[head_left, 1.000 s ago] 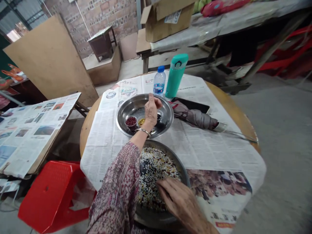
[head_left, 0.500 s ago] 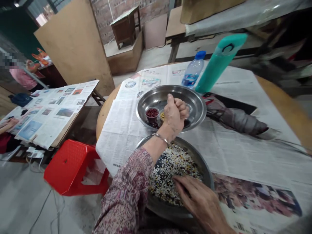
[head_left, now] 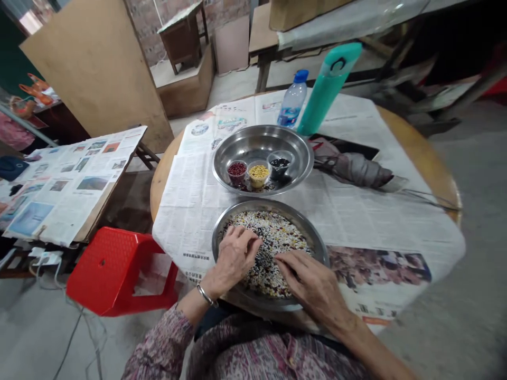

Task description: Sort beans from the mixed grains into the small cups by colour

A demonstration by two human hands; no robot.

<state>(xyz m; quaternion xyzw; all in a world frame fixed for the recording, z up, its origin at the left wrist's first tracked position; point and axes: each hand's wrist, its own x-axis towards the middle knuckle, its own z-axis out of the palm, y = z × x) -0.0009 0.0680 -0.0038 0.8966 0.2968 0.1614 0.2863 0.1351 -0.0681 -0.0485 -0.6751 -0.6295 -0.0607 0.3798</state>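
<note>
A steel basin (head_left: 322, 248) of mixed white grains and red, yellow and black beans (head_left: 273, 224) sits right in front of me. Over its left side is my left hand (head_left: 237, 256), thumb and fingertips drawn together; whatever they pinch is too small to make out. My right hand (head_left: 311, 279) rests at the basin's right side, its curled fingertips touching the mix, and their contents are hidden. Behind stands a second steel basin (head_left: 261, 138) holding a cup of red beans (head_left: 237, 169), a cup of yellow beans (head_left: 259, 174) and a cup of black beans (head_left: 280, 164).
Newspaper (head_left: 178, 211) covers the round table. At the back stand a water bottle (head_left: 293, 100) and a teal bottle (head_left: 330, 87). A folded umbrella (head_left: 352, 168) lies to the right. On the left are a red stool (head_left: 114, 269) and another newspaper-covered table (head_left: 79, 179).
My left hand has come back from above the far basin to the near one, uncovering the cups. My right hand stays at the near basin's right side. The view has shifted.
</note>
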